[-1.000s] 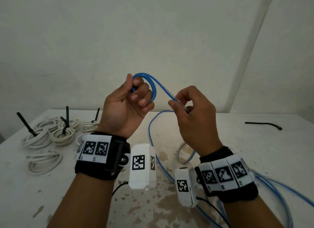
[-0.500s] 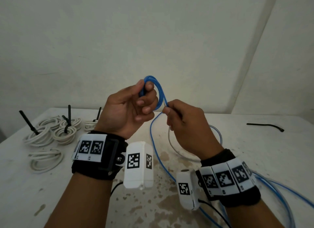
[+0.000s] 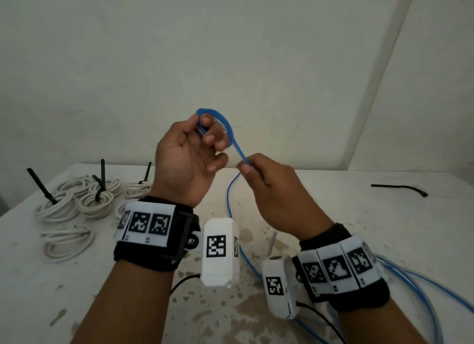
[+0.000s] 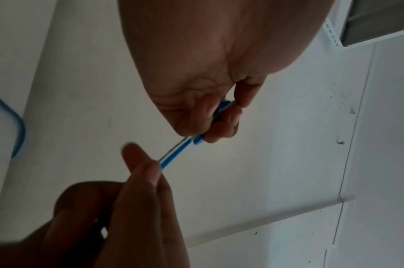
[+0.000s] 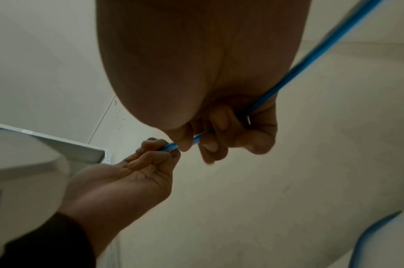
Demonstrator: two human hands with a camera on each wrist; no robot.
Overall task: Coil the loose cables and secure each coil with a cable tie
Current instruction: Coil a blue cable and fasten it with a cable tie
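A thin blue cable (image 3: 237,148) forms a small coil above the table, looped round the fingers of my left hand (image 3: 202,141), which grips it between thumb and fingers. Just to the right and lower, my right hand (image 3: 246,165) pinches the strand that runs out of the coil. From there the cable drops to the table and trails off to the right in long loose loops (image 3: 410,284). The left wrist view shows the blue cable (image 4: 180,150) stretched between the two hands. In the right wrist view the cable (image 5: 311,56) passes through my curled right fingers.
Several white cable coils (image 3: 95,202) with upright black ties (image 3: 102,174) lie at the table's left. One white coil (image 3: 66,241) lies nearer, without a visible tie. A loose black cable tie (image 3: 400,188) rests at the far right. The stained white table (image 3: 359,215) meets a wall behind.
My left hand has risen and turned with the coil. The right hand brought the strand up to the coil, then drew back down and right along it. The cable loop on the table has pulled straighter.
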